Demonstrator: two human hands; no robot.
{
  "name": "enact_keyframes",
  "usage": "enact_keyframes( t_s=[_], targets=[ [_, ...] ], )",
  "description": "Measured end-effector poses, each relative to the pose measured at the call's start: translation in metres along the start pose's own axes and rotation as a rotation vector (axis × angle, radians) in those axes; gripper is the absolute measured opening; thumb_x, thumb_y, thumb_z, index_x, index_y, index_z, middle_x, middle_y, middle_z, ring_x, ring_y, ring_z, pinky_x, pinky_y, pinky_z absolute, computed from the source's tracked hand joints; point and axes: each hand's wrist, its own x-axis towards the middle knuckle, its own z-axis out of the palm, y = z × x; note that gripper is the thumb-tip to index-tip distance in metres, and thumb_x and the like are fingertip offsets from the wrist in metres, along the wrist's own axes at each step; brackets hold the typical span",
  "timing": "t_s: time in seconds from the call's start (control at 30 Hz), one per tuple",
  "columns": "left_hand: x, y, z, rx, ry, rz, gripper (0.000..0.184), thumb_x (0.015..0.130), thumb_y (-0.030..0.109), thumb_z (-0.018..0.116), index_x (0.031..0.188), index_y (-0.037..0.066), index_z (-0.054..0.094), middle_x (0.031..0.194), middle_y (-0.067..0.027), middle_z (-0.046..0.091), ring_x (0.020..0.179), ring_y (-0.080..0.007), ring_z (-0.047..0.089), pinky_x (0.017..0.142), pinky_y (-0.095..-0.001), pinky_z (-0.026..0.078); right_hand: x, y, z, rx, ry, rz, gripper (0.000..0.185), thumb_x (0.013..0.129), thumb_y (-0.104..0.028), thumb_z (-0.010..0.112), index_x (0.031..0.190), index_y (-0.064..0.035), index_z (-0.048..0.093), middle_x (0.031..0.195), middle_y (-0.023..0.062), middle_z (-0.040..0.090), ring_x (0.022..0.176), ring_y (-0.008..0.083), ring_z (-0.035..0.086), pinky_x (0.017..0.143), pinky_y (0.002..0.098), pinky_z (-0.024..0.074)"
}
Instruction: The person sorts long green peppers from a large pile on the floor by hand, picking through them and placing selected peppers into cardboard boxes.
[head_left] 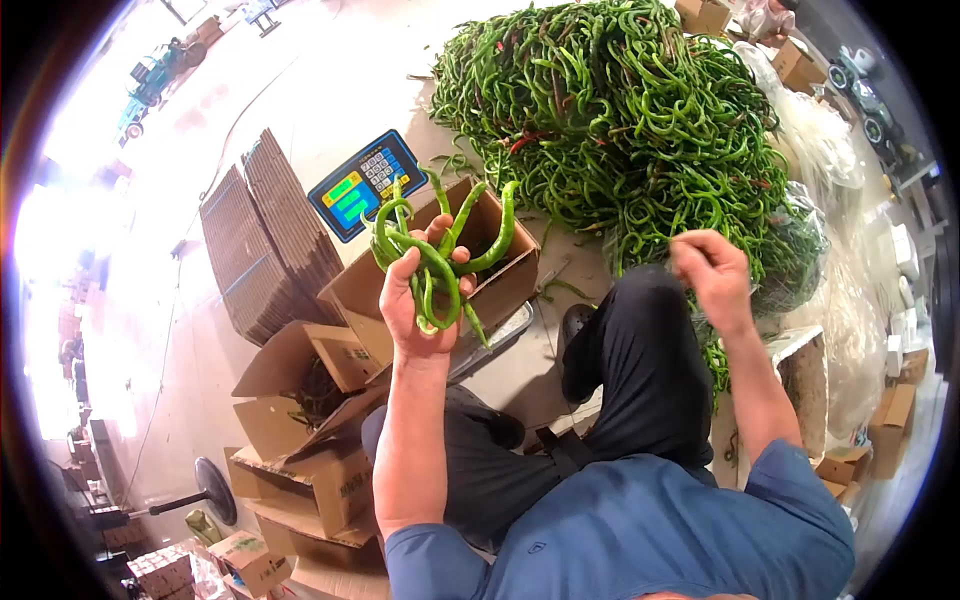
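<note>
My left hand is closed around a bunch of long, curved green chili peppers, some of them sticking out past the fingers. It is held over an open cardboard box. Right behind that box is a scale display with a keypad and lit green readouts. My right hand is curled closed above my knee, beside the big heap of green chili peppers. Whatever its fingers may hold is hidden. A few red peppers show in the heap.
Flattened cardboard boxes stand stacked at the left. Below them is another open box with dark contents, on top of more cartons. Clear plastic sheeting lies along the right, with a white foam box near my right forearm.
</note>
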Motion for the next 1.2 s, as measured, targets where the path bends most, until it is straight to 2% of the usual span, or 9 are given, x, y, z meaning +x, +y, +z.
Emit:
enact_keyframes(
  t_s=[0.03, 0.17, 0.27, 0.5, 0.7, 0.87, 0.93, 1.07, 1.2],
  targets=[
    [0.001, 0.000, 0.000, 0.006, -0.001, -0.004, 0.021, 0.096, 0.016, 0.054, 0.116, 0.007, 0.056, 0.136, -0.0149, 0.054, 0.098, -0.0310, 0.066, 0.067, -0.0454, 0.059, -0.001, -0.019, 0.026, -0.020, -0.062, -0.072, 0.007, 0.092, -0.002, 0.066, 0.098, -0.0004, 0.068, 0.077, 0.0028, 0.063, 0.069, 0.0106, 0.060, 0.063, 0.0233, 0.0473],
    [0.004, 0.002, -0.003, 0.054, -0.028, -0.002, 0.023, 0.093, 0.011, 0.053, 0.115, 0.007, 0.055, 0.143, -0.0142, 0.050, 0.107, -0.0347, 0.066, 0.068, -0.0460, 0.060, 0.029, -0.070, 0.102, -0.313, -0.254, -0.943, 0.019, 0.081, 0.004, 0.072, 0.097, -0.0055, 0.070, 0.090, 0.0072, 0.065, 0.093, 0.0244, 0.064, 0.080, 0.0342, 0.0520],
    [0.007, 0.004, 0.001, 0.095, -0.008, 0.019, 0.022, 0.089, 0.007, 0.054, 0.111, 0.004, 0.050, 0.147, -0.0164, 0.046, 0.109, -0.0375, 0.065, 0.071, -0.0458, 0.062, 0.044, -0.100, 0.145, -0.416, -0.280, -1.136, 0.010, 0.079, -0.009, 0.074, 0.087, -0.0063, 0.068, 0.089, 0.0052, 0.064, 0.101, 0.0257, 0.060, 0.091, 0.0394, 0.0459],
    [0.009, 0.020, 0.005, 0.305, 0.084, 0.070, 0.033, 0.080, 0.007, 0.053, 0.113, 0.001, 0.053, 0.150, -0.0162, 0.045, 0.100, -0.0283, 0.066, 0.077, -0.0407, 0.059, 0.072, -0.076, 0.203, -0.832, -0.656, -0.991, 0.016, 0.079, -0.019, 0.069, 0.089, -0.0066, 0.070, 0.092, 0.0054, 0.064, 0.101, 0.0249, 0.057, 0.092, 0.0389, 0.0428],
    [0.017, 0.028, -0.008, 0.347, 0.127, 0.051, 0.037, 0.081, 0.007, 0.050, 0.116, 0.000, 0.055, 0.142, -0.0207, 0.052, 0.100, -0.0289, 0.066, 0.074, -0.0384, 0.059, 0.084, -0.059, 0.211, -0.594, -0.640, -1.080, 0.021, 0.084, -0.013, 0.060, 0.098, -0.0047, 0.073, 0.101, 0.0086, 0.067, 0.102, 0.0262, 0.059, 0.092, 0.0403, 0.0434],
    [0.022, 0.029, -0.019, 0.338, 0.243, -0.011, 0.031, 0.080, 0.010, 0.051, 0.109, 0.003, 0.056, 0.115, -0.0203, 0.062, 0.092, -0.0319, 0.067, 0.059, -0.0384, 0.058, 0.087, -0.083, 0.186, -0.821, -0.469, -1.070, 0.019, 0.080, -0.011, 0.061, 0.095, -0.0054, 0.072, 0.099, 0.0084, 0.065, 0.101, 0.0251, 0.060, 0.089, 0.0375, 0.0450],
    [0.022, 0.029, -0.021, 0.247, 0.134, -0.018, 0.028, 0.078, 0.013, 0.053, 0.105, 0.005, 0.055, 0.108, -0.0182, 0.062, 0.089, -0.0318, 0.066, 0.057, -0.0374, 0.057, 0.089, -0.093, 0.173, -0.899, -0.432, -1.059, 0.020, 0.079, -0.010, 0.061, 0.095, -0.0049, 0.072, 0.103, 0.0100, 0.065, 0.102, 0.0255, 0.060, 0.091, 0.0372, 0.0451],
    [0.021, 0.031, -0.028, 0.059, -0.029, -0.016, 0.023, 0.079, 0.014, 0.056, 0.101, 0.006, 0.054, 0.101, -0.0151, 0.059, 0.090, -0.0346, 0.062, 0.055, -0.0399, 0.056, 0.111, -0.077, 0.149, -0.628, -0.502, -1.049, 0.019, 0.081, -0.005, 0.069, 0.100, -0.0040, 0.072, 0.112, 0.0124, 0.066, 0.107, 0.0333, 0.062, 0.089, 0.0408, 0.0519],
    [0.023, 0.031, -0.032, 0.027, -0.090, -0.026, 0.024, 0.082, 0.012, 0.055, 0.105, 0.004, 0.054, 0.100, -0.0153, 0.058, 0.095, -0.0372, 0.061, 0.059, -0.0425, 0.057, 0.118, -0.073, 0.117, -0.124, -0.533, -0.718, 0.017, 0.088, 0.000, 0.070, 0.105, -0.0022, 0.073, 0.102, 0.0091, 0.070, 0.088, 0.0176, 0.067, 0.076, 0.0276, 0.0522]
  ],
)
